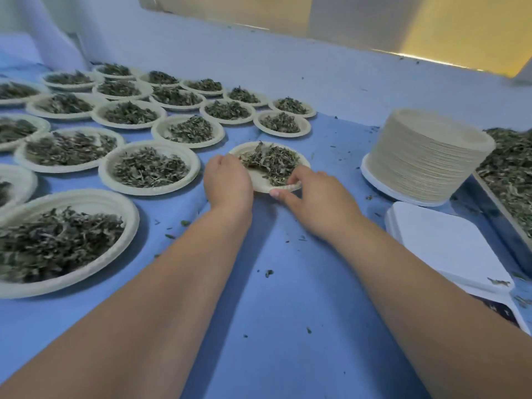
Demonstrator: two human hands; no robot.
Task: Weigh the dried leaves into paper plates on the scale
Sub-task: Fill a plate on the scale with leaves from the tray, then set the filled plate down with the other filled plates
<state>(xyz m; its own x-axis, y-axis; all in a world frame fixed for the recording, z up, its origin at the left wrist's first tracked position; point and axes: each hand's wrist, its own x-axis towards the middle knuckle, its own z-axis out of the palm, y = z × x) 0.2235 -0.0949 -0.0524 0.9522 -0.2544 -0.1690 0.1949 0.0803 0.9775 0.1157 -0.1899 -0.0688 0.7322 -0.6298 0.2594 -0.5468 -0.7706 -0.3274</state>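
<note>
1. Blue sheeting covered the counter (273, 298), with loose leaf fragments scattered over it.
2. One paper plate (260, 180) sat near the middle of the counter, between both hands. Whether it rested on the surface or was lifted clear cannot be told.
3. Its heap of dried leaves (270, 162) lay toward the plate's far side, leaving the near part bare.
4. The left hand (227, 182) grasped the plate's left rim, knuckles up and fingers curled over the edge.
5. The right hand (316, 194) grasped the near-right rim: the fingers (295, 178) were curled onto the top of the rim and the thumb pressed against its near edge.
6. Filled plates (149, 168) of the same leaves covered the left half of the counter, in rows from the near-left edge to the far-left corner. The closest one was just beside the left hand.
7. A tall stack of empty plates (426, 162) stood toward the right edge on a white round base (371, 175), well apart from the held plate.
8. The white scale (443, 243) sat at the right edge, nearer than the stack, with one leaf scrap on its platform.
9. A metal tray (489, 203) of loose leaves lay at the far-right edge, just beside the stack.
</note>
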